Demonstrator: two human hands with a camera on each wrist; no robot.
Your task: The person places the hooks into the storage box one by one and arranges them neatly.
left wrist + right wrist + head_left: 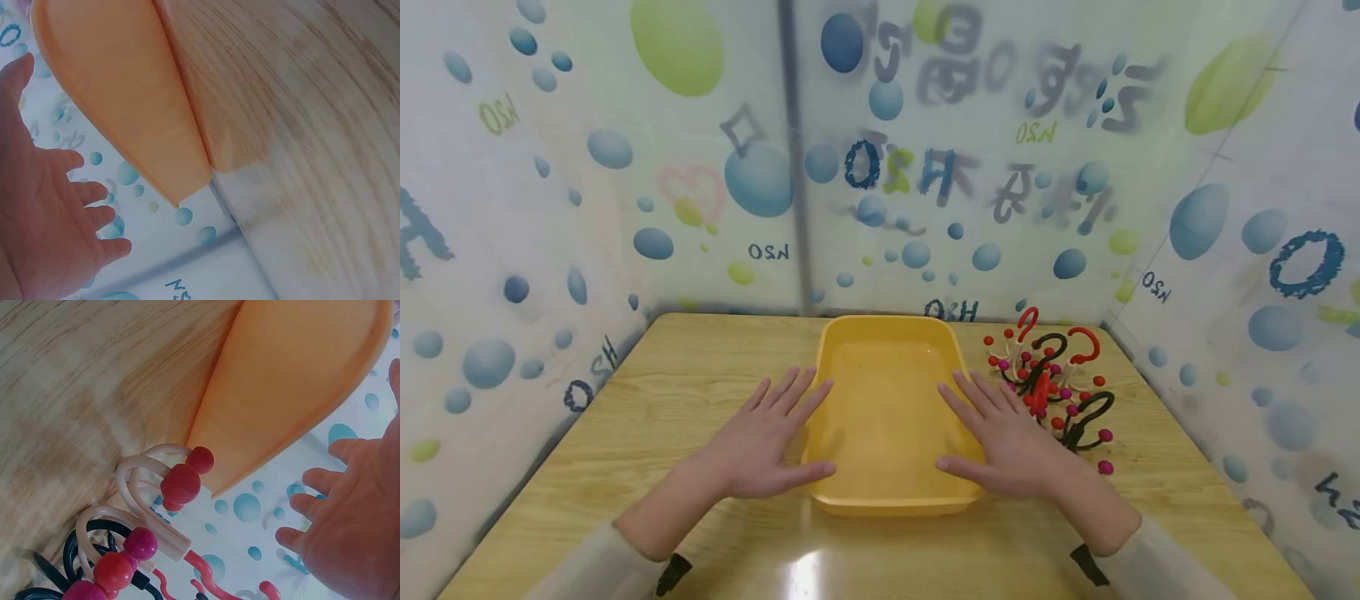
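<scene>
1. Progress: we find no item gripped or lifted by either hand. The ball-tipped multi-prong hooks [1040, 394] lie in a loose heap outside the yellow plastic tray [887, 408], and we see none inside it. On this evidence we judge no handling to be under way; whether this is an opening or a closing position, we cannot tell. Any sorting or placing of the hooks appears undone.

2. Tray: we record it upright on the wood-grain table [715, 350], between the hands, its far end towards the printed wall covering [715, 283].

3. Hooks: we note red and black stems with red and magenta balls, right of the tray and beyond the right hand [1011, 442].

4. Left hand [767, 450]: fingers extended and spread, thumb pointing inward over the tray's left edge. It holds nothing.

5. Right hand: fingers likewise straight and parted, thumb inward over the right edge. It holds nothing.

6. Contact: both wrist views show background between the fingers and the tray's side. We find no touch on the hooks either.
</scene>
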